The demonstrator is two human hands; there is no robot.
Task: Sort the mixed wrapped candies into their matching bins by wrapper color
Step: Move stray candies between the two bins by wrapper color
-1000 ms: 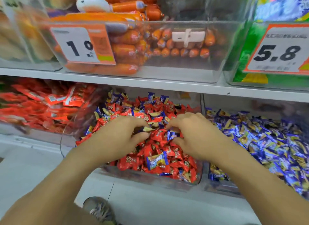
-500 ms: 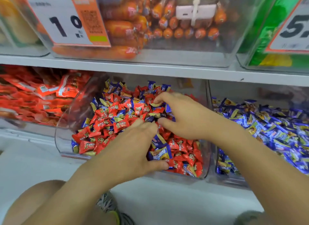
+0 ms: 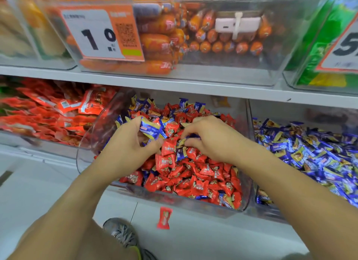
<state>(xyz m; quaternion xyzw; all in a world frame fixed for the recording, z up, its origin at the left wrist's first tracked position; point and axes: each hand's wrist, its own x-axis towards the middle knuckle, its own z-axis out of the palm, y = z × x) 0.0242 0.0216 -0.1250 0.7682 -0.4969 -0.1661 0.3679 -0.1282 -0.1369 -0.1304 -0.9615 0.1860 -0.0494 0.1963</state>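
A clear middle bin (image 3: 174,198) on the lower shelf holds mostly red wrapped candies (image 3: 193,172) mixed with blue-and-yellow ones. My left hand (image 3: 127,149) is inside it and grips a bunch of blue candies (image 3: 150,129), lifted a little above the pile. My right hand (image 3: 211,138) reaches into the same pile and pinches a blue candy (image 3: 183,142) between thumb and fingers. The bin to the right (image 3: 251,143) is filled with blue candies (image 3: 310,155). One red candy (image 3: 164,218) is below the bin's front edge, over the floor.
A left bin holds red snack packets (image 3: 48,112). The shelf above (image 3: 174,83) carries clear bins of orange sausages (image 3: 164,39) with a price tag (image 3: 96,33) and green packs (image 3: 319,56). White floor and my shoe (image 3: 120,232) lie below.
My left hand moved up from the bin's front and now holds blue candies. My right hand shifted slightly toward the pile's middle. A red candy now appears below the bin.
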